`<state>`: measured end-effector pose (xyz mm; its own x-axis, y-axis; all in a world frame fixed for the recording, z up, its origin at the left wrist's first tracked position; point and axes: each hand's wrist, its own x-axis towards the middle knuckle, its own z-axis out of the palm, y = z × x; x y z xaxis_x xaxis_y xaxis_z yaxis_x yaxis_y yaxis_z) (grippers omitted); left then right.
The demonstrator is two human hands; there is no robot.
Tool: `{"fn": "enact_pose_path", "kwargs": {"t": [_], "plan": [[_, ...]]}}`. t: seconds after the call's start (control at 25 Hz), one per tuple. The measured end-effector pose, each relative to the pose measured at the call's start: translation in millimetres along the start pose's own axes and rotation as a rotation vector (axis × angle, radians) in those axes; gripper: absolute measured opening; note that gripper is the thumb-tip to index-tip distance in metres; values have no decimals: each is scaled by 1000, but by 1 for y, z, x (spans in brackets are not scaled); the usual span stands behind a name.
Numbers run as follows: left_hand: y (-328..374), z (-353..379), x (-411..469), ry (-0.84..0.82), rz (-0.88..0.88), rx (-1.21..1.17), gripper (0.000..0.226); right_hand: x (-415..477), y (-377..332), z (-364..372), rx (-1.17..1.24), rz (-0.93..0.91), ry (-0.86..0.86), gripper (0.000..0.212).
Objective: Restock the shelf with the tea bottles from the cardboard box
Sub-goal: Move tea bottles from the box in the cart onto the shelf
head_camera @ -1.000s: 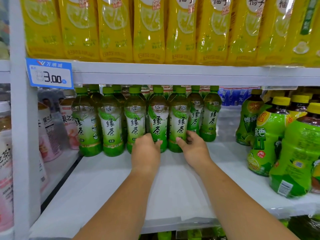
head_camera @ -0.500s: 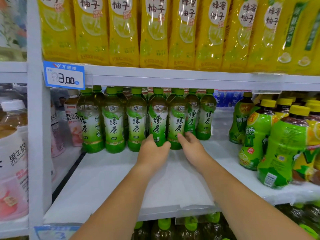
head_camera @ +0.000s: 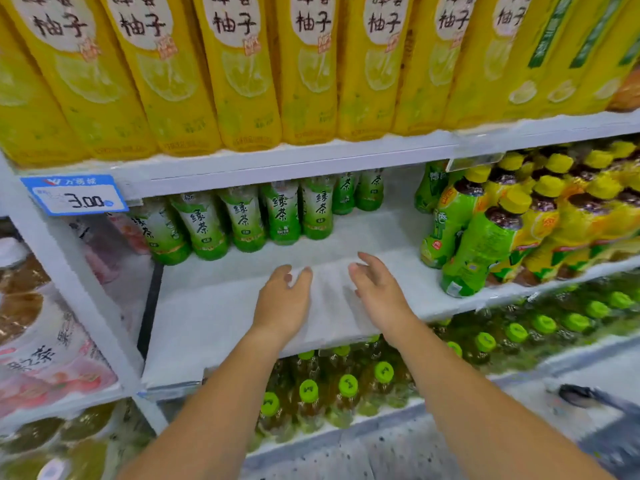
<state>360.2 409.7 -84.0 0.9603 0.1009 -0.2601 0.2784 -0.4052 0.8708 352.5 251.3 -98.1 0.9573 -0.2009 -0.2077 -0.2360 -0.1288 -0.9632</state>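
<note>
A row of several green tea bottles [head_camera: 282, 216] with green-and-white labels stands at the back of the white middle shelf [head_camera: 214, 306]. My left hand [head_camera: 282, 306] and my right hand [head_camera: 377, 292] hover over the bare front part of that shelf, apart from the bottles. Both hands hold nothing and their fingers are spread. The cardboard box is out of view.
Tall yellow pomelo drink bottles [head_camera: 239, 71] fill the shelf above. Green and yellow-capped bottles [head_camera: 485, 233] crowd the middle shelf's right side. Green-capped bottles [head_camera: 346, 389] sit on the shelf below. A blue price tag [head_camera: 74, 195] reads 3.00. Pink-labelled bottles [head_camera: 45, 355] stand in the left bay.
Both hands have let go of the green tea bottles and drawn back toward the front of the shelf. The view has tilted downward and is blurred.
</note>
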Motion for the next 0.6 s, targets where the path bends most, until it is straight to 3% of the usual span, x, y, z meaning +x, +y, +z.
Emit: {"fn": "enact_pose_path", "kwargs": {"t": [0.28, 0.6], "plan": [[50, -8, -137, -400, -115, 63, 56, -145, -24, -72, 2, 238, 32, 49], [87, 40, -278, -782, -38, 157, 56, -338, -35, -164, 28, 408, 432, 51]]}}
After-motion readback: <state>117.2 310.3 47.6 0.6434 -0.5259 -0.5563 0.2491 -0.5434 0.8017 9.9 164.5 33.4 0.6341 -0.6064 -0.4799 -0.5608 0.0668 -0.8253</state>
